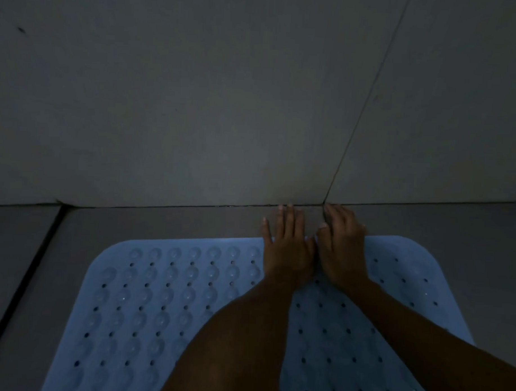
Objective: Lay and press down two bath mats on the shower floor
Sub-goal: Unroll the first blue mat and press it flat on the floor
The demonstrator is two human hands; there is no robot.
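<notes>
Pressing flat at the far edge of a pale blue bath mat (165,306), the left hand (287,249) and right hand (341,251) lie side by side, palms down and fingers spread, gripping nothing; the fingertips reach past the mat onto the shower floor (162,221), almost to the wall (195,105). The mat lies flat on the grey floor, near the wall but apart from it. Its main risk is that the corners stay unsealed: pressure lands only mid-edge, so the suction cups elsewhere may not bite, and any film of water could let it slide. It looks like soft rubber with rounded corners, rows of domed cups and small drain holes. Only one mat is visible.
</notes>
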